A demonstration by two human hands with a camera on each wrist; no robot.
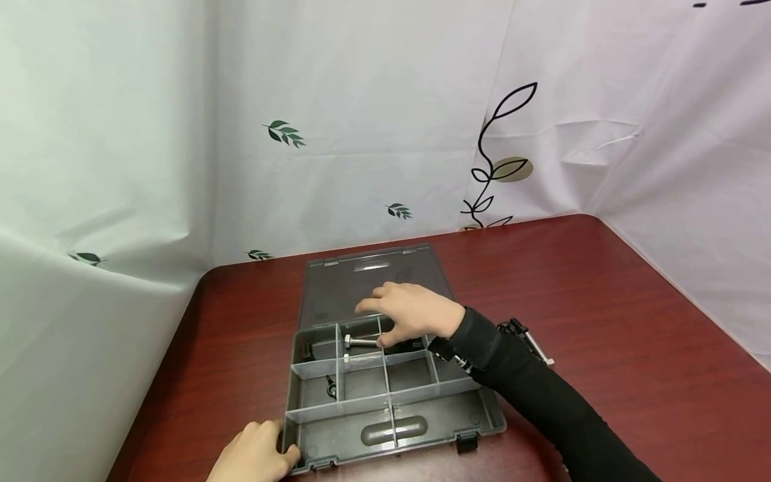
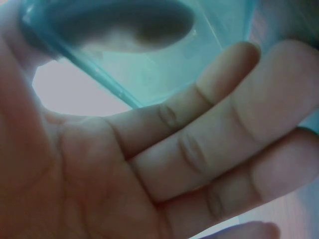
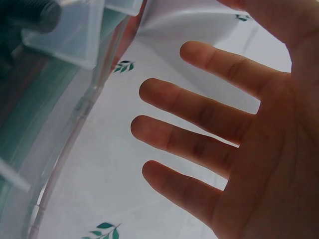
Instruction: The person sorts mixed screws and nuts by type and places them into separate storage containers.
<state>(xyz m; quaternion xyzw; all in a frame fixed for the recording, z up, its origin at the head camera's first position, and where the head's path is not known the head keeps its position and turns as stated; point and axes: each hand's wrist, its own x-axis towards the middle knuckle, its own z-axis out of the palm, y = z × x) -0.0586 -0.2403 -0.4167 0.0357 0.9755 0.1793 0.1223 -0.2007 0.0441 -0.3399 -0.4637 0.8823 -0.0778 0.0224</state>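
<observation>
A grey plastic compartment box [image 1: 337, 447] lies with its lid [image 1: 331, 294] folded back. My left hand [image 1: 255, 452] grips its near left corner, thumb over the rim; in the left wrist view the box wall [image 2: 94, 74] passes between thumb and fingers. My right hand [image 1: 415, 309] hovers over the back compartments, its fingers spread and holding nothing, as the right wrist view of the palm [image 3: 269, 149] confirms. Below it, a silver bolt [image 1: 361, 342] lies in a back compartment, partly hidden by the thumb. A small dark ring-shaped part [image 1: 331, 387] sits in a middle-row compartment.
Right of the box, partly behind the right sleeve, lies a black part with a silver rod [image 1: 533, 343]. A dark latch [image 1: 466, 442] juts from the box's front edge. White curtains [image 1: 361, 167] with leaf prints border the reddish-brown table [image 1: 632, 321] at the back and sides.
</observation>
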